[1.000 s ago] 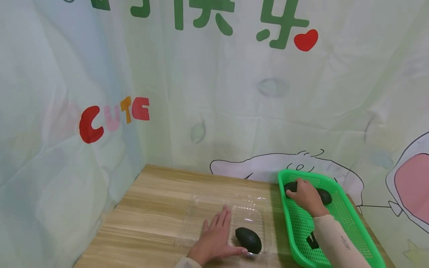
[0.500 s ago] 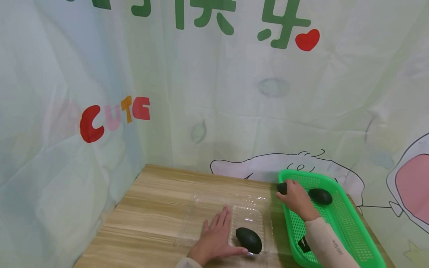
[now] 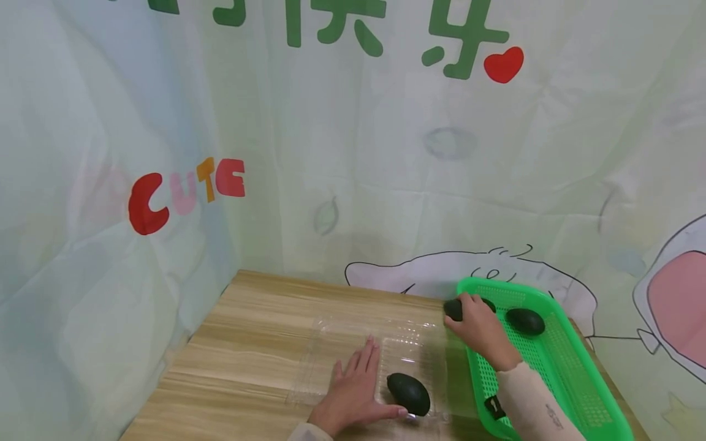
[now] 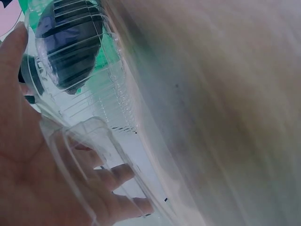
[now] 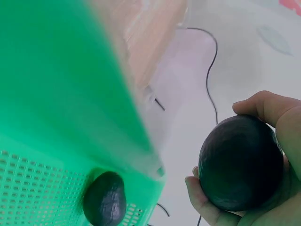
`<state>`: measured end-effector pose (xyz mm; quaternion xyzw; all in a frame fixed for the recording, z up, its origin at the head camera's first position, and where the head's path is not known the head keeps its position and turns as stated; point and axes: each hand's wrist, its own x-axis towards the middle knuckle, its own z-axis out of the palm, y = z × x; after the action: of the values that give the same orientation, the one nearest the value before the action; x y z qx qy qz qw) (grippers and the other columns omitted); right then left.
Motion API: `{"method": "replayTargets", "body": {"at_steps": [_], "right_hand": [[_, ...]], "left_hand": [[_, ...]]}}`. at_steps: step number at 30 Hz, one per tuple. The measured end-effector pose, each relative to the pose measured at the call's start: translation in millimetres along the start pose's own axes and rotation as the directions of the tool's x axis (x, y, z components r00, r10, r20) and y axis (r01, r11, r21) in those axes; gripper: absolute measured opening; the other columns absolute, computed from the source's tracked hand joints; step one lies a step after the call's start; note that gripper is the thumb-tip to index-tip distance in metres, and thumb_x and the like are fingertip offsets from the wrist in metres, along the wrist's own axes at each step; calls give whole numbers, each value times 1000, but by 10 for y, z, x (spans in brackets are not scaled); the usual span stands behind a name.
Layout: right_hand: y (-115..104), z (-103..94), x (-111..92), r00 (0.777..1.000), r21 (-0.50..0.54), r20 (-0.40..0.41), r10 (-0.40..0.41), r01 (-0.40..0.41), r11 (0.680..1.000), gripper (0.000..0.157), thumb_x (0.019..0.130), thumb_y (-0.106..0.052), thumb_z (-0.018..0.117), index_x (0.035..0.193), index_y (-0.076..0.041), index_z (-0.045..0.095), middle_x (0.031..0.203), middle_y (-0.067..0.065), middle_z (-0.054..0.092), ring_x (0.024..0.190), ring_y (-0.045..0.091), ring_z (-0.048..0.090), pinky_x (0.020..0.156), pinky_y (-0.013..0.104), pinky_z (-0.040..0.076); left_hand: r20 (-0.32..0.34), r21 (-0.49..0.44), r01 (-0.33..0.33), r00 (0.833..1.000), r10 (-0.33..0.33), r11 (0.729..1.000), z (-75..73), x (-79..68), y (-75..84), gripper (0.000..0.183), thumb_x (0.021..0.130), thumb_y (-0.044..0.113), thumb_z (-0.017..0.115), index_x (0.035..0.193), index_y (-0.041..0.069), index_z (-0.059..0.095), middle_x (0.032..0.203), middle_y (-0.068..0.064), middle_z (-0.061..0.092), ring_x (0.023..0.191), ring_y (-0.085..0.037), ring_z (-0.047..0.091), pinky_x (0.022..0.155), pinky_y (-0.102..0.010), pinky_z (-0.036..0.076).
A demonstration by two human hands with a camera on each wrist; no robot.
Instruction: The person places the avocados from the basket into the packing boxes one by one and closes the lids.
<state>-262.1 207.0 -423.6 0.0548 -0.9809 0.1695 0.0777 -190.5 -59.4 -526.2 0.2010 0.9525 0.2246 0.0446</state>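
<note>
My right hand (image 3: pixel 478 327) grips a dark avocado (image 3: pixel 453 309) over the left rim of the green basket (image 3: pixel 474 367). In the right wrist view, thumb and fingers curl round this avocado (image 5: pixel 241 162). My left hand (image 3: pixel 353 392) lies with straight fingers on a clear plastic clamshell container (image 3: pixel 408 352). Its thumb reaches toward another avocado (image 3: pixel 409 394) resting in the container's ribbed compartment. Through the clear wall in the left wrist view, that avocado (image 4: pixel 70 47) shows beside the thumb, while the plastic edge crosses the fingers.
Another avocado (image 3: pixel 525 321) lies toward the far end of the basket. The wooden table (image 3: pixel 237 349) meets a printed cloth backdrop (image 3: pixel 353 153) at its back and left edges. The basket's long side runs just right of the container.
My right hand has lifted the avocado from the basket floor and moved it left across the rim. The left hand and the avocado in the container have stayed put.
</note>
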Motion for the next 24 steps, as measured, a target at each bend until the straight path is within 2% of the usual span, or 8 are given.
{"method": "replayTargets", "body": {"at_steps": [9, 16, 24], "right_hand": [[-329, 73, -183, 1000, 30, 10, -24, 24, 999, 48, 89, -26, 73, 122, 5, 58, 106, 20, 60, 82, 28, 58, 67, 42, 53], [-525, 353, -305, 999, 36, -17, -38, 38, 999, 51, 87, -28, 78, 121, 6, 60, 105, 20, 61, 81, 28, 60, 69, 44, 55], [-541, 649, -416, 998, 40, -46, -43, 44, 998, 52, 84, -28, 81, 118, 6, 61, 107, 23, 61, 86, 33, 64, 76, 50, 56]], "left_hand": [[23, -10, 19, 1000, -19, 1000, -3, 15, -9, 135, 69, 93, 57, 163, 8, 13, 171, -12, 7, 150, -37, 29, 109, -77, 24], [19, -20, 25, 1000, -24, 999, -4, 19, -8, 135, 68, 94, 57, 163, 8, 14, 171, -12, 9, 150, -36, 30, 108, -78, 24], [4, -1, 6, 1000, -6, 1000, 1, 18, 5, 134, 69, 93, 56, 164, 9, 14, 171, -11, 9, 150, -35, 30, 107, -77, 27]]}}
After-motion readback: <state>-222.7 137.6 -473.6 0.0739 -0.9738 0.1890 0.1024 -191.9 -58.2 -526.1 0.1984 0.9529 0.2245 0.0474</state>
